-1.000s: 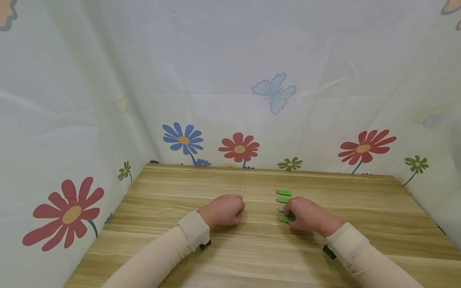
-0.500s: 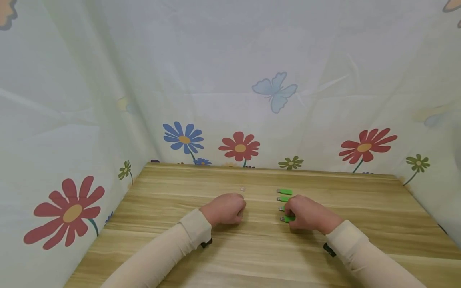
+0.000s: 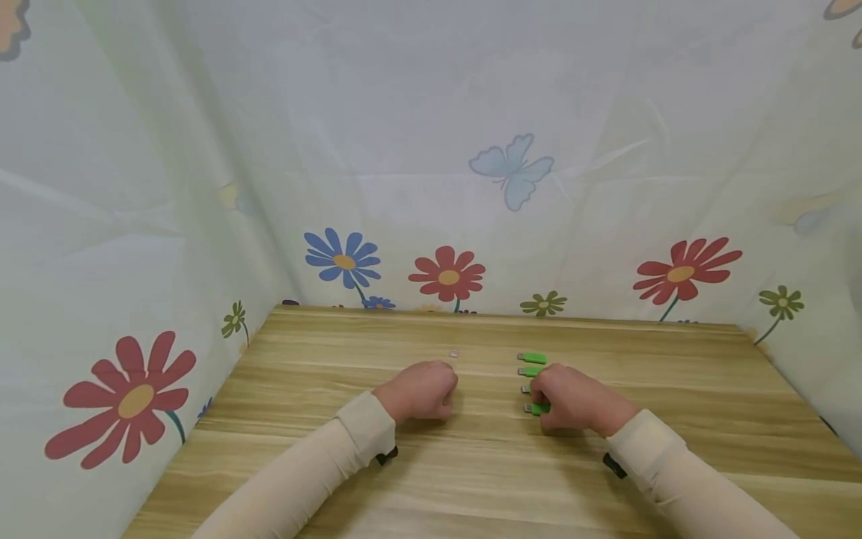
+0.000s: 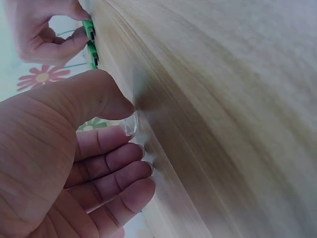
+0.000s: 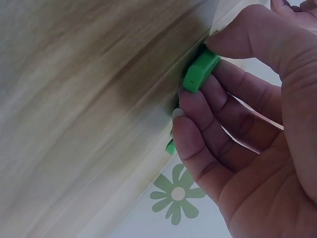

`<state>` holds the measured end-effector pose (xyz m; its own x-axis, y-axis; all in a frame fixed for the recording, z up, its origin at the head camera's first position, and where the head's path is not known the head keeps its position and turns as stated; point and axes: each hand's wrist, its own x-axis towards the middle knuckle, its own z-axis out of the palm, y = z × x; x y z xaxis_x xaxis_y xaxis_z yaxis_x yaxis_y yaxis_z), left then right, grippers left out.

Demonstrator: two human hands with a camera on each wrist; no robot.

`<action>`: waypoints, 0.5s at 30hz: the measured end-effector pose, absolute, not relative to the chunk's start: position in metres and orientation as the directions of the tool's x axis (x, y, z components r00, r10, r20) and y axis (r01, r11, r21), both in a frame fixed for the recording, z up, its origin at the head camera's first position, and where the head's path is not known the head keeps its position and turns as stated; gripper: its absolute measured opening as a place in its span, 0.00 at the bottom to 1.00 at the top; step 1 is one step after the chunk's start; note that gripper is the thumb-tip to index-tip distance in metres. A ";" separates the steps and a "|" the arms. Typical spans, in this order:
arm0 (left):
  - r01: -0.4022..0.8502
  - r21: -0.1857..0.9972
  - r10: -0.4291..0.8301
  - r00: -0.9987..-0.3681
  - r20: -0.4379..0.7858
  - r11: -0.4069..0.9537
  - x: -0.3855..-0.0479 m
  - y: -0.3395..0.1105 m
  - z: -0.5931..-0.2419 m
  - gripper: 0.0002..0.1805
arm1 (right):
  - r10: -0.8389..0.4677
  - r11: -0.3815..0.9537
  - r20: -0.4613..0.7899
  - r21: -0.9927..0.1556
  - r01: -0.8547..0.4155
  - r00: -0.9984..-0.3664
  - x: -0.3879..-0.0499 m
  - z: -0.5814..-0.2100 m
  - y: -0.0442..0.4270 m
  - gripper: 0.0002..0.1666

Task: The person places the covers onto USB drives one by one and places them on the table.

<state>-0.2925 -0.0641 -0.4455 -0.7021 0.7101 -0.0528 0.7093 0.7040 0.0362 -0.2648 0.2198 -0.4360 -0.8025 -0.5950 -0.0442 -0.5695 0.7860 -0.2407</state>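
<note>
My left hand [image 3: 419,391] is low over the wooden table, thumb and index finger pinching a small clear plastic cap [image 4: 131,124]; its other fingers curl loosely beside it. The head view hides that cap behind the hand. To the right, my right hand [image 3: 574,401] pinches the nearest green USB stick [image 5: 200,72] between thumb and fingers. The metal plug of this stick [image 3: 528,409] points left, toward the left hand. More green USB sticks lie behind it in a column: one [image 3: 526,390] partly covered by the fingers, then another [image 3: 529,371], and the farthest [image 3: 535,358].
Another small clear piece [image 3: 454,353] lies on the table beyond the left hand. A white curtain [image 3: 390,150] printed with flowers and a butterfly hangs along the back and sides of the wooden table [image 3: 465,479]. A dark strap shows at each cuff.
</note>
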 end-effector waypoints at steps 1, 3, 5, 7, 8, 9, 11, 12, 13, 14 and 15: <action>0.710 0.041 0.711 -0.701 -0.051 0.703 -0.292 -0.064 -0.445 0.16 | -0.595 0.786 -0.044 -0.241 -0.569 -0.803 -0.265 -0.436 0.220 0.11; 0.710 0.048 0.711 -0.701 -0.048 0.703 -0.292 -0.065 -0.445 0.15 | -0.597 0.784 -0.041 -0.241 -0.572 -0.801 -0.265 -0.436 0.220 0.11; 0.711 0.048 0.713 -0.700 -0.046 0.701 -0.292 -0.065 -0.446 0.15 | -0.602 0.780 -0.034 -0.237 -0.579 -0.798 -0.265 -0.437 0.220 0.11; 0.710 0.053 0.712 -0.701 -0.044 0.702 -0.293 -0.066 -0.446 0.15 | -0.605 0.778 -0.025 -0.232 -0.584 -0.796 -0.265 -0.438 0.221 0.12; 0.709 0.054 0.711 -0.702 -0.045 0.704 -0.293 -0.067 -0.447 0.15 | -0.606 0.777 -0.022 -0.229 -0.586 -0.795 -0.265 -0.438 0.221 0.12; 0.709 0.053 0.711 -0.702 -0.044 0.703 -0.293 -0.067 -0.447 0.15 | -0.606 0.777 -0.020 -0.230 -0.586 -0.795 -0.265 -0.438 0.221 0.12; 0.705 0.062 0.708 -0.705 -0.044 0.706 -0.294 -0.068 -0.447 0.15 | -0.605 0.778 -0.020 -0.229 -0.586 -0.796 -0.264 -0.438 0.220 0.12; 0.703 0.070 0.707 -0.706 -0.045 0.707 -0.294 -0.068 -0.446 0.15 | -0.604 0.778 -0.021 -0.230 -0.584 -0.796 -0.264 -0.437 0.220 0.12; 0.700 0.079 0.704 -0.708 -0.048 0.710 -0.294 -0.068 -0.446 0.15 | -0.605 0.778 -0.021 -0.230 -0.585 -0.796 -0.264 -0.437 0.220 0.12; 0.698 0.089 0.703 -0.710 -0.050 0.711 -0.294 -0.068 -0.445 0.15 | -0.604 0.778 -0.020 -0.232 -0.584 -0.796 -0.263 -0.436 0.220 0.12; 0.696 0.098 0.702 -0.711 -0.050 0.712 -0.294 -0.069 -0.445 0.15 | -0.605 0.777 -0.018 -0.233 -0.585 -0.796 -0.262 -0.435 0.220 0.12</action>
